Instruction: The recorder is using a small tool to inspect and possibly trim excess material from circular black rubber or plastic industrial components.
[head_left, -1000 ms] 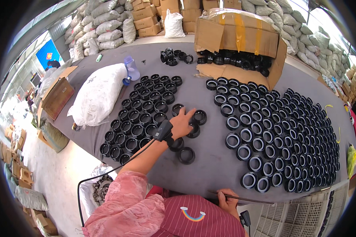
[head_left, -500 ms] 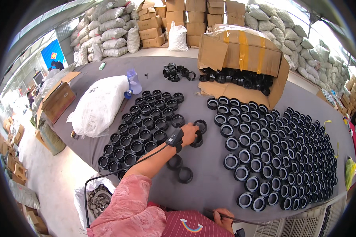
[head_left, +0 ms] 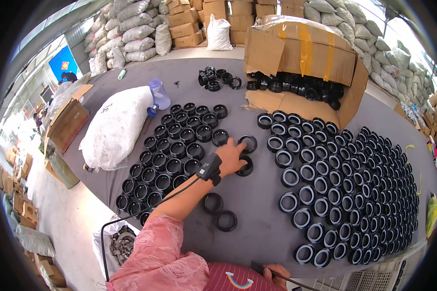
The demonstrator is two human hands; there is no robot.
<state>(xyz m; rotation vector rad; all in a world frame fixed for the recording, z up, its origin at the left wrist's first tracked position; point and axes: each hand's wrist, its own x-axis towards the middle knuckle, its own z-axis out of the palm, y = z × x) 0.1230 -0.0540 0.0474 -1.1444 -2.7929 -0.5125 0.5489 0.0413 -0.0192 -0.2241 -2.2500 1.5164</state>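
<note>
My left hand (head_left: 229,157), with a dark device strapped at its wrist, is over the middle of the table. Its fingers are spread beside two black rings: an upper ring (head_left: 247,144) at the fingertips and a lower ring (head_left: 244,166) by the thumb side. Nothing shows gripped in it. Nearer to me lie two more loose black rings, one (head_left: 212,203) partly beside the other (head_left: 226,220). At the table's near edge my right hand (head_left: 276,275) is closed around something dark, mostly hidden, with a dark cable or rod running past it.
Rows of deep black rings (head_left: 178,150) stand on the left; many pale-lined rings (head_left: 320,184) cover the right. Farther back are an open carton (head_left: 306,53) spilling black rings, a white plastic bag (head_left: 116,128) and a clear bottle (head_left: 160,94). A scrap sack (head_left: 123,245) stands below the left edge.
My left hand has drawn back slightly to the left of the two middle rings, and its fingers have spread. The right hand stays low at the near edge. The whole view has shifted a little.
</note>
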